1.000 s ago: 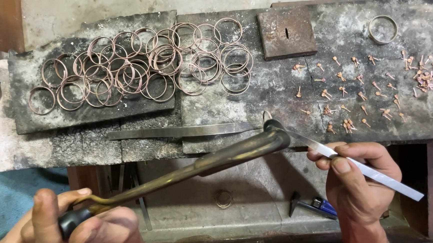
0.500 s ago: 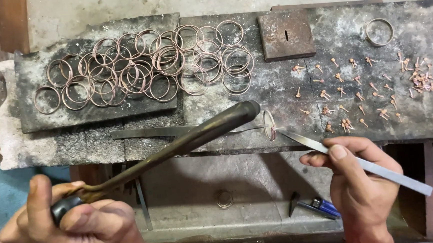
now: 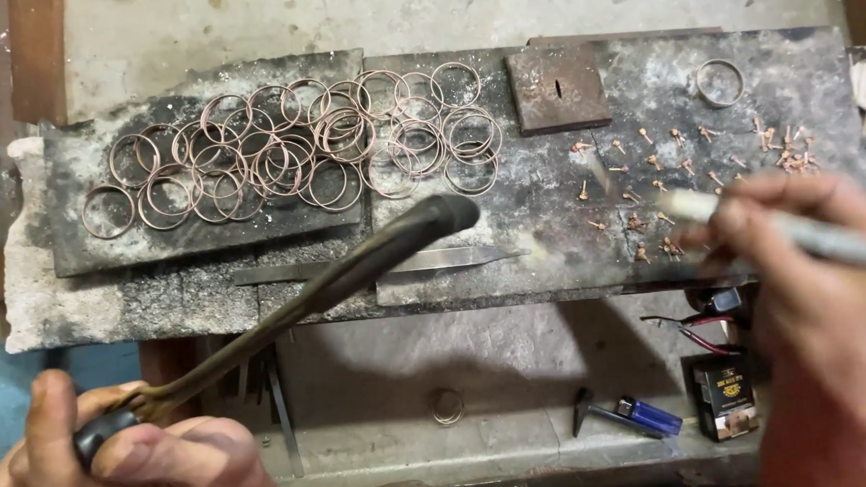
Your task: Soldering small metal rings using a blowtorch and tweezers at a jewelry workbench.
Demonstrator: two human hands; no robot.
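The left hand (image 3: 116,473), at seven o'clock, is wrapped tight round the grip of a curved torch (image 3: 335,280), whose dark nozzle ends over the middle of the slab (image 3: 754,244), just above a flat blade (image 3: 394,264); the right hand (image 3: 817,300), at four o'clock, pinches long tweezers (image 3: 824,240), blurred, with their tip near the small copper bits (image 3: 669,169) strewn at two o'clock; the likeliest slip is a knock; the tweezers hover close over those loose bits and a careless sweep could scatter them off the slab's near edge onto the ledge below, where a lighter (image 3: 649,416) and a small box (image 3: 725,396) lie; the nozzle, if swung toward eleven o'clock, could disturb the overlapping rings (image 3: 287,152) heaped there; a lone ring (image 3: 719,83) sits at one o'clock, well apart; a square plate (image 3: 557,87) lies at twelve; open room is scant on the slab itself, best in the bare strip round the blade and between the two hands; the front edge drops away directly.
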